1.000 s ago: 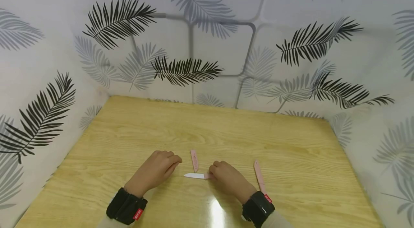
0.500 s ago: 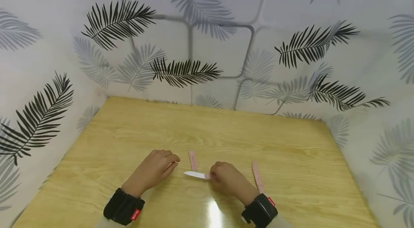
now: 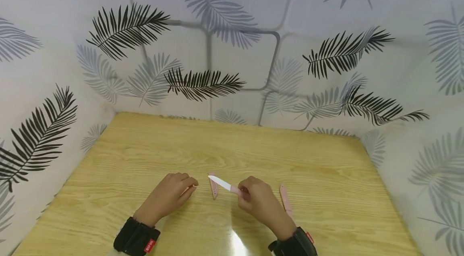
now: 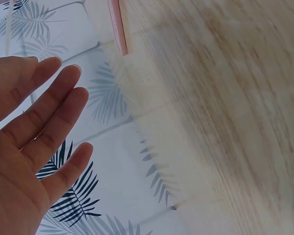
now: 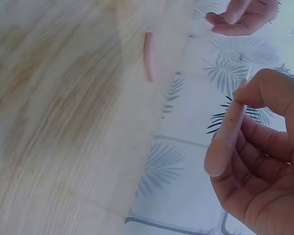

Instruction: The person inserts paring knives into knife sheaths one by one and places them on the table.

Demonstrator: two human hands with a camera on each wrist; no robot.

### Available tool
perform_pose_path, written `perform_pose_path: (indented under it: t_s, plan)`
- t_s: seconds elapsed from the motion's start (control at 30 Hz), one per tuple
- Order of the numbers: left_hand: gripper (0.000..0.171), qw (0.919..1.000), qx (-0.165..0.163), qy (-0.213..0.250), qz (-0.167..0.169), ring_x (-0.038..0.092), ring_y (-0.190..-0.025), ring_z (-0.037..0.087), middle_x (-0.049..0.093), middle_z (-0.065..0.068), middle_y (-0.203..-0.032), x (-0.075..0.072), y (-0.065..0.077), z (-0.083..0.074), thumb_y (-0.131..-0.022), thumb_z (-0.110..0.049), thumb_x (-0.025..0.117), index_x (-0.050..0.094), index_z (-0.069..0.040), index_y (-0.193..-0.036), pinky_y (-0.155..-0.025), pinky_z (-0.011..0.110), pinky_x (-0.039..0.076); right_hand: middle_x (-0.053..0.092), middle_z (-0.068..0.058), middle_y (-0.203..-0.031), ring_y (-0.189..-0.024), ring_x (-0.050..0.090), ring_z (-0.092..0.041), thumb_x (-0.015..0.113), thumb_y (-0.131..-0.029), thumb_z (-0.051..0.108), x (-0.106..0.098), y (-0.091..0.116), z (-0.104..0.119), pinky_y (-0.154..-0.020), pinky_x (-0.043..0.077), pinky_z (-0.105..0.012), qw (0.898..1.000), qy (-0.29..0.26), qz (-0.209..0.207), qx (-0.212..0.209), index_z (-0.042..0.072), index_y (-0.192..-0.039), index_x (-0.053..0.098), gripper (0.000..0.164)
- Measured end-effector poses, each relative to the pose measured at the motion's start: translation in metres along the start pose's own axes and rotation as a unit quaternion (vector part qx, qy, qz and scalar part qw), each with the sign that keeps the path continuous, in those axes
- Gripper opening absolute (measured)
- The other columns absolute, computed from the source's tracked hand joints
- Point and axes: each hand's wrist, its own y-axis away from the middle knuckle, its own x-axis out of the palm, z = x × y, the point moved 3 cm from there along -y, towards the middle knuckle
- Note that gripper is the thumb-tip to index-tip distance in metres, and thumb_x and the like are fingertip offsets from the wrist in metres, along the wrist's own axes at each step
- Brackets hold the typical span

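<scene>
My right hand [image 3: 259, 199] grips a small knife [image 3: 220, 183] by its pink handle, thumb on one side and fingers curled beneath. Its white blade points left and away from me, and the tip overlaps the far end of a pink blade sheath [image 3: 214, 190] on the table. In the right wrist view the rounded butt of the knife handle [image 5: 228, 129] faces the camera. My left hand [image 3: 168, 193] hovers left of the sheath with fingers loosely bent, holding nothing. The left wrist view shows its palm and spread fingers [image 4: 63, 117].
Right of my right hand lies another slim pink piece [image 3: 285, 197], partly hidden by the forearm. All this is on a wood-grain table [image 3: 163, 139]. Leaf-patterned cloth [image 3: 232, 58] stands behind and at both sides.
My right hand has raised the knife, and its blade has swung from lying sideways near the sheath's close end to slanting over the sheath. My left hand stays about where it was.
</scene>
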Motion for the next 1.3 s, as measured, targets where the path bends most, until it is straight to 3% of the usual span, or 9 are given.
perform_pose_path:
  t_s: [0.33, 0.6, 1.0, 1.3]
  plan:
    - [0.010, 0.9999, 0.010, 0.006, -0.004, 0.057, -0.073, 0.009, 0.063, -0.004, -0.086, 0.002, -0.003, -0.001, -0.088, -0.015, 0.063, 0.070, -0.012, -0.095, -0.069, 0.035, 0.050, 0.053, 0.004, -0.075, -0.061, 0.046, -0.004, 0.064, -0.075, 0.006, -0.009, 0.005, 0.004, -0.050, 0.044, -0.017, 0.998, -0.022, -0.046, 0.046, 0.003, -0.090, 0.065, 0.016]
    - [0.012, 0.9998, 0.017, 0.007, 0.013, 0.058, -0.076, 0.009, 0.064, -0.004, -0.086, 0.003, -0.009, -0.005, -0.090, -0.014, 0.059, 0.070, -0.012, -0.095, -0.072, 0.035, 0.050, 0.053, 0.004, -0.075, -0.060, 0.045, -0.004, 0.065, -0.074, 0.008, -0.019, 0.004, 0.007, -0.051, 0.044, -0.017, 0.996, -0.008, -0.073, 0.047, 0.004, -0.089, 0.065, 0.016]
    - [0.015, 0.9991, -0.008, 0.010, 0.041, 0.056, -0.075, 0.007, 0.063, -0.005, -0.087, 0.010, -0.002, -0.004, -0.091, -0.018, 0.059, 0.068, -0.013, -0.101, -0.075, 0.036, 0.050, 0.055, 0.005, -0.075, -0.060, 0.048, -0.003, 0.064, -0.075, 0.009, -0.022, 0.013, 0.016, -0.053, 0.046, -0.014, 0.995, -0.032, -0.080, 0.058, 0.003, -0.089, 0.065, 0.015]
    - [0.013, 0.9992, -0.014, -0.001, 0.037, 0.058, -0.083, 0.012, 0.064, -0.004, -0.089, 0.008, -0.002, -0.001, -0.089, -0.019, 0.061, 0.069, -0.014, -0.098, -0.080, 0.041, 0.047, 0.057, 0.004, -0.076, -0.061, 0.048, -0.001, 0.064, -0.073, 0.006, -0.035, 0.015, 0.027, -0.054, 0.046, -0.013, 0.993, -0.025, -0.112, 0.042, 0.004, -0.086, 0.064, 0.012]
